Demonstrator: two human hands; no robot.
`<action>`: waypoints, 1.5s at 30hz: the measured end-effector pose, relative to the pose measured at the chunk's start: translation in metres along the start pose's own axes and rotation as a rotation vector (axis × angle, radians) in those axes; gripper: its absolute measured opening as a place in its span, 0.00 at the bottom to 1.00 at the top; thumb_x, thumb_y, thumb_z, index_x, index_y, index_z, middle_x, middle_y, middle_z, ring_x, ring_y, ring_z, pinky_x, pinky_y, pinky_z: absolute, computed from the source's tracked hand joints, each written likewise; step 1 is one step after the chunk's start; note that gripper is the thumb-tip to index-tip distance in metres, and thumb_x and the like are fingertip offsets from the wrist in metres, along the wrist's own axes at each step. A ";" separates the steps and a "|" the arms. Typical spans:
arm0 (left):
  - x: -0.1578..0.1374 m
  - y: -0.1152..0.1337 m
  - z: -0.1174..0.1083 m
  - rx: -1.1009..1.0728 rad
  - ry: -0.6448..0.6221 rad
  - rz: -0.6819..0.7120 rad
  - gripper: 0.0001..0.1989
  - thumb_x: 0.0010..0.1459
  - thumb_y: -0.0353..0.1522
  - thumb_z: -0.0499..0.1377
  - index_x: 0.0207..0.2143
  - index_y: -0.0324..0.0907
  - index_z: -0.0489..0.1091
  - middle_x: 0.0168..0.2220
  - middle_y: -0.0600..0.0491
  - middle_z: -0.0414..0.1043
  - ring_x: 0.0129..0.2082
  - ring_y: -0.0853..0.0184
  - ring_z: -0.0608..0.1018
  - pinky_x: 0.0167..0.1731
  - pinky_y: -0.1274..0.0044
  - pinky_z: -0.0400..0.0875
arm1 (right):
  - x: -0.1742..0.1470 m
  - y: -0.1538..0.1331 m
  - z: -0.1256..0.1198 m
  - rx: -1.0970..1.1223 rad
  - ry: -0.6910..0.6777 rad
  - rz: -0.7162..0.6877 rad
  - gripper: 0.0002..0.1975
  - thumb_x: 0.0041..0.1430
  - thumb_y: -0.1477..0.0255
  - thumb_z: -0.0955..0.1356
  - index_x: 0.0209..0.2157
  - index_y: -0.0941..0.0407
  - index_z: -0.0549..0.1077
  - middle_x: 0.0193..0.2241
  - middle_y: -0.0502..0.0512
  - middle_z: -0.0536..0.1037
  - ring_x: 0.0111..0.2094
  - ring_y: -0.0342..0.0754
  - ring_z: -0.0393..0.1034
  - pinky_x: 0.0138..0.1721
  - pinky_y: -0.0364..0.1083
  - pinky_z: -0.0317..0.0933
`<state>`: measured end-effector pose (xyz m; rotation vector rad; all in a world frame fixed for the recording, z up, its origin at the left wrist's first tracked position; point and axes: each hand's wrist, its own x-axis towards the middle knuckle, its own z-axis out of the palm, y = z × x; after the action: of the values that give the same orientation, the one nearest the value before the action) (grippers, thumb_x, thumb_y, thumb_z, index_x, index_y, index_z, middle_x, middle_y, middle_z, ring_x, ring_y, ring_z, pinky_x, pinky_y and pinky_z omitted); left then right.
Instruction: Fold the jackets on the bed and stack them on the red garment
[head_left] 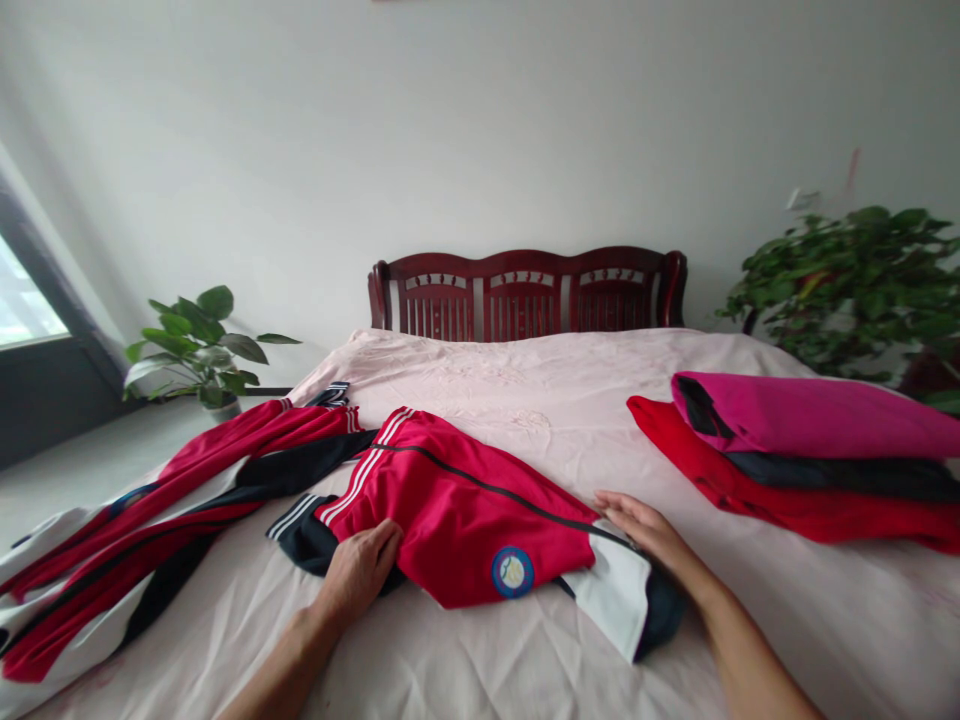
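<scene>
One red garment: left hand gripping its cloth, right hand touching it, grip indeterminable; one folded stack to its right, two plants beyond.

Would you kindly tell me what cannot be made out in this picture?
In the head view:
Left hand: fingertips hidden by the hand itself.
Emblem on the middle red garment: fine details too small and blurred.
Red garments at left: near end cut off by the left edge.
Folded pile: far right side cut off by the right edge.
</scene>
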<state>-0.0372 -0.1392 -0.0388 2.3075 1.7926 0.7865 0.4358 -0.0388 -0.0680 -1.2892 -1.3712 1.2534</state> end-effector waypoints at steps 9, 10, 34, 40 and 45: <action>0.001 0.000 0.000 0.007 -0.002 -0.006 0.16 0.70 0.40 0.44 0.34 0.46 0.66 0.31 0.56 0.76 0.32 0.67 0.80 0.34 0.78 0.65 | -0.001 -0.002 0.001 0.004 0.001 0.005 0.33 0.42 0.49 0.74 0.47 0.53 0.75 0.53 0.64 0.77 0.54 0.64 0.71 0.58 0.60 0.62; 0.001 0.000 -0.001 0.004 -0.002 -0.006 0.16 0.70 0.40 0.44 0.34 0.46 0.66 0.31 0.56 0.76 0.32 0.67 0.80 0.34 0.78 0.65 | -0.001 -0.003 0.001 0.002 0.001 0.003 0.33 0.42 0.48 0.74 0.47 0.53 0.75 0.53 0.64 0.77 0.54 0.64 0.71 0.58 0.60 0.61; 0.001 0.003 -0.002 -0.017 0.011 -0.006 0.15 0.69 0.39 0.45 0.33 0.47 0.66 0.31 0.55 0.77 0.32 0.66 0.80 0.33 0.78 0.66 | -0.002 -0.004 0.002 -0.038 0.004 -0.021 0.34 0.42 0.46 0.73 0.46 0.53 0.76 0.52 0.64 0.78 0.54 0.64 0.71 0.56 0.58 0.63; 0.001 0.001 0.000 -0.007 0.014 -0.006 0.16 0.69 0.40 0.45 0.33 0.47 0.66 0.31 0.55 0.77 0.32 0.66 0.80 0.33 0.78 0.67 | -0.002 -0.003 0.001 -0.031 0.002 -0.012 0.34 0.43 0.47 0.73 0.47 0.53 0.75 0.52 0.64 0.77 0.53 0.64 0.72 0.56 0.59 0.63; 0.001 0.002 -0.001 -0.010 0.017 -0.004 0.16 0.69 0.40 0.44 0.33 0.47 0.67 0.31 0.55 0.78 0.32 0.65 0.80 0.33 0.78 0.67 | -0.004 -0.007 0.002 -0.029 0.009 -0.009 0.33 0.43 0.47 0.73 0.47 0.53 0.76 0.52 0.63 0.77 0.53 0.64 0.72 0.56 0.59 0.63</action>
<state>-0.0358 -0.1391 -0.0370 2.2974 1.7956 0.8155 0.4328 -0.0429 -0.0607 -1.3056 -1.3920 1.2247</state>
